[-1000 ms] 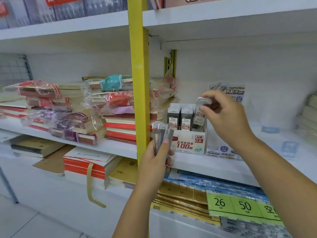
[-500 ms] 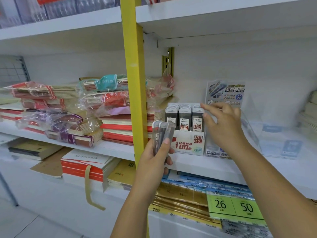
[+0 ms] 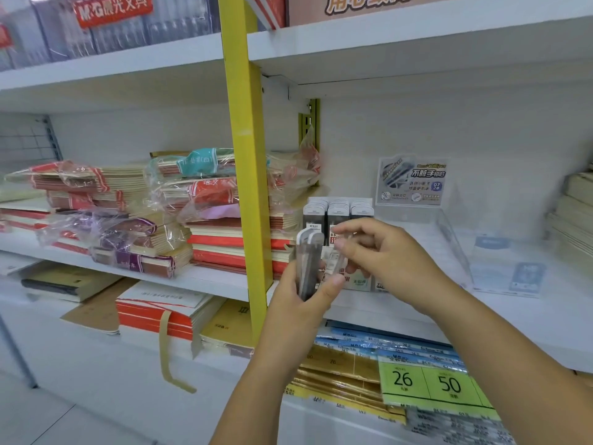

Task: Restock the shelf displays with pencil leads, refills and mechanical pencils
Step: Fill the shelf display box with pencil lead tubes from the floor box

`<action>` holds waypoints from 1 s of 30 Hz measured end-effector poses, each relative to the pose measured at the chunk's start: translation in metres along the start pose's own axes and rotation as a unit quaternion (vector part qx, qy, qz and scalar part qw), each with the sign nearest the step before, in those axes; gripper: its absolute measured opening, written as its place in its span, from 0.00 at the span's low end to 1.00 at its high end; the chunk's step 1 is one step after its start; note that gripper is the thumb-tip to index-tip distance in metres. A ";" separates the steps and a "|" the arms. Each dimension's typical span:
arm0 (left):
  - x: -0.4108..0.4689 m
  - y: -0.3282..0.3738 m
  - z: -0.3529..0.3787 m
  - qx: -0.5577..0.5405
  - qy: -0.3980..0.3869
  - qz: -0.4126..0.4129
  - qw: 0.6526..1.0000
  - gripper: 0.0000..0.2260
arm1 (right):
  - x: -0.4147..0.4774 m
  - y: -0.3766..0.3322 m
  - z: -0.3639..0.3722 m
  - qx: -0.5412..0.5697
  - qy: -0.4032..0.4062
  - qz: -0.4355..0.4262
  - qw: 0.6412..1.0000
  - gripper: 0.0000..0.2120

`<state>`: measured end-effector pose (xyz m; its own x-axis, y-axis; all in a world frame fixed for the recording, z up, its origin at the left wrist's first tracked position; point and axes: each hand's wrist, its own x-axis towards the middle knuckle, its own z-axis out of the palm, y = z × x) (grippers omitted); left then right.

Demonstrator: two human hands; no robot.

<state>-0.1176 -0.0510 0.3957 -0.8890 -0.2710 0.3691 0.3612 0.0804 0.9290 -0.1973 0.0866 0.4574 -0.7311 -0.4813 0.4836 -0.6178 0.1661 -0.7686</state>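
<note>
Counts first: you're gripping a bundle of lead cases (image 3: 308, 261) upright in your left hand (image 3: 295, 309), fingers clamped around it and thumb across the front. Two white caps are showing at the top; I can't tell whether more are sitting behind them.

Your right hand (image 3: 388, 255) is curling in just beside the bundle, thumb and forefinger pinching one loose lead case (image 3: 338, 260). It's motion-blurred, so the label isn't reading.

The display box (image 3: 359, 282) is sitting on the middle shelf (image 3: 369, 308) straight behind both hands. Three rows of cases (image 3: 338, 208) are standing in it. Your hands are covering most of the box front.

Room to move:
- The yellow upright (image 3: 245, 187) is standing just left of the bundle, so it's tight on that side.
- A printed sign card (image 3: 412, 181) is standing behind and right of the box.
- A clear acrylic tray (image 3: 455, 252) is lying further right, with bare shelf between it and the box.
- Plastic-wrapped notebook stacks (image 3: 224, 232) are filling the shelf left of the upright.
- Another pale stack (image 3: 574, 216) is getting cut off at the right edge.

Below, two green price tags (image 3: 426, 383) are reading 26 and 50; the small print around them is too blurred to read.
</note>
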 end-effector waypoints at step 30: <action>0.003 -0.001 -0.035 -0.004 0.062 -0.048 0.997 0.10 | 0.005 -0.002 -0.020 0.034 0.215 -0.175 0.960 0.25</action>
<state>-0.1112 -0.0851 0.3952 -0.8781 -0.3937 0.2719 0.2785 0.0417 0.9595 -0.2056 0.1008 0.4701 -0.5434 -0.0946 0.8341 -0.8376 -0.0050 -0.5462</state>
